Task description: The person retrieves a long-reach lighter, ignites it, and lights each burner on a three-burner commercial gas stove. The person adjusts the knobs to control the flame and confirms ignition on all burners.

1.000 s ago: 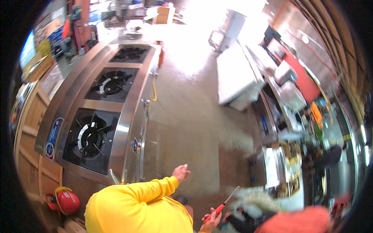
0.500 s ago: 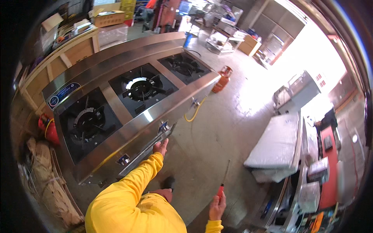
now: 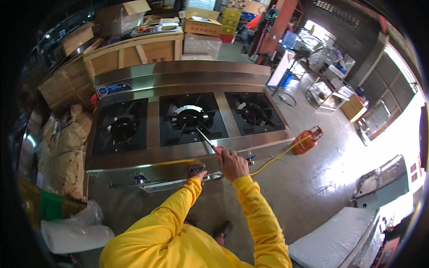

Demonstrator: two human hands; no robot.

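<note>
A long steel gas range (image 3: 152,152) stands before me with three burners set in black panels. My right hand (image 3: 235,166) is closed round the red handle of a stick lighter (image 3: 206,138). Its thin metal nozzle points over the middle black panel, with the tip at the near side of the middle burner (image 3: 189,117). On the front face, my left hand (image 3: 201,175) grips the middle control knob, which the fingers mostly hide; a blue plate (image 3: 196,169) shows just above. Whether any flame burns I cannot make out.
An orange gas cylinder (image 3: 308,140) stands right of the range, a yellow hose (image 3: 275,158) running toward the front. Wooden crates (image 3: 134,49) are behind. Brown wrapping (image 3: 67,152) and a bubble-wrap roll (image 3: 76,234) lie left; a wrapped white panel (image 3: 335,236) lies at lower right.
My view has turned to face the range. The right hand has brought the stick lighter up from the right side to the middle burner. My left hand has come onto the middle knob.
</note>
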